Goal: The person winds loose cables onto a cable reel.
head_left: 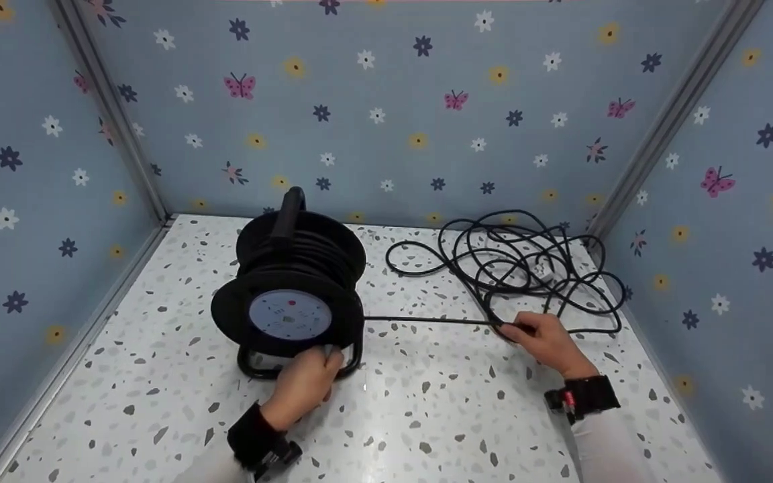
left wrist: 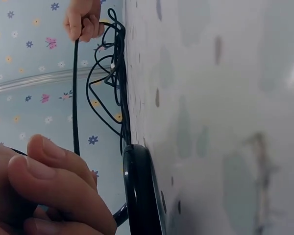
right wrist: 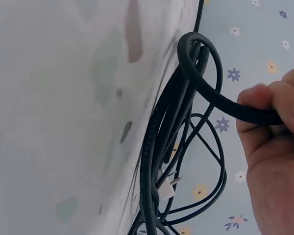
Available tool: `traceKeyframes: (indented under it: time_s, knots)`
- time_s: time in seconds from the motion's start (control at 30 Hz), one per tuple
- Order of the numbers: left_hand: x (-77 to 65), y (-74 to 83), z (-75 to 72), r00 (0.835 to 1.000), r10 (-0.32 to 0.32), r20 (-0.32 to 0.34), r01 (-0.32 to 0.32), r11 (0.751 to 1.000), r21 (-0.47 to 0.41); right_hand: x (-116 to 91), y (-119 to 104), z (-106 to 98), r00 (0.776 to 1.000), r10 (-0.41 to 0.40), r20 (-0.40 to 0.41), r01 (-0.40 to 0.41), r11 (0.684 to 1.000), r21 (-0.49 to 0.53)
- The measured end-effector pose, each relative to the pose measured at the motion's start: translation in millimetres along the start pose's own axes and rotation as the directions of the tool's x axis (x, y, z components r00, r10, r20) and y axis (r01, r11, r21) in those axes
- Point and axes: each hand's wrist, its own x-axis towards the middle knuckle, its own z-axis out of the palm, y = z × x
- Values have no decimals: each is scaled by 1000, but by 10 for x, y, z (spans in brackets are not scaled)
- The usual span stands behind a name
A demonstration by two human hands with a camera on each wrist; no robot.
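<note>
A black cable reel (head_left: 343, 315) stands on its tube frame at left centre, with a pale socket disc (head_left: 290, 315) facing front and dark cable (head_left: 313, 251) wound on its drum. My left hand (head_left: 304, 384) is at the disc's lower edge, fingers curled round the winding knob, which the hand mostly hides. Over on the right, my right hand (head_left: 547, 342) pinches the black cable (right wrist: 220, 103) between thumb and fingers. From there the cable runs taut to the reel. Behind the right hand lies a loose tangle of cable (head_left: 453, 265) with a white plug (head_left: 543, 270).
The speckled white tabletop (head_left: 420, 402) carries everything. Blue flowered panels (head_left: 386, 100) stand close behind the reel and the tangle, and on both sides. The reel's carrying handle (head_left: 286, 218) rises at its top; its black tube foot (left wrist: 139, 191) rests on the table.
</note>
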Motion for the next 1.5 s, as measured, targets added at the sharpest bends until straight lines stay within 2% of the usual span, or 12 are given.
traceKeyframes:
  time_s: [0.17, 0.37, 0.53, 0.63, 0.83, 0.9, 1.0, 1.1, 1.17, 1.23, 1.33, 1.5]
  knots:
    - [-3, -2, 11, 1000, 6, -9, -6, 1000, 1, 27, -65, -82, 991, -129, -47, 124, 988, -90]
    - [-10, -17, -2, 1000, 1, -15, -1, 1000, 23, 75, -219, -192, 957, -287, -53, 254, 910, -328]
    - [-6, -32, -3, 1000, -1, -22, 2, 999, 40, 57, -208, -296, 998, -47, 38, 54, 978, -200]
    - [-12, -43, -10, 999, 3, -32, -2, 999, 48, 28, -127, -356, 989, 109, 104, -102, 992, -74]
    - [-27, -49, -14, 999, 13, -51, -10, 999, 49, -20, -13, -392, 986, 125, 114, -134, 988, 72]
    - [-31, -51, -7, 999, 18, -49, -16, 999, 47, -40, -28, -388, 995, 74, 71, -77, 996, 46]
    - [-29, -42, -4, 999, 19, -42, -17, 999, 48, -54, -76, -374, 995, -103, -17, 100, 984, -145]
    - [-27, -39, -4, 999, 16, -48, -13, 998, 61, -55, -99, -340, 948, -306, -86, 251, 886, -390]
    - [-27, -43, -4, 998, 21, -56, -17, 998, 68, -59, -96, -312, 931, -345, -118, 260, 855, -448]
    - [-29, -46, -6, 998, 26, -66, -21, 997, 76, -70, -80, -288, 946, -292, -139, 207, 876, -435]
    - [-28, -49, -5, 997, 36, -74, -29, 996, 87, -95, -53, -269, 982, -110, -151, 47, 929, -367]
    - [-29, -56, -16, 997, 22, -70, -16, 996, 83, -145, -44, -259, 990, 63, -129, -95, 962, -257]
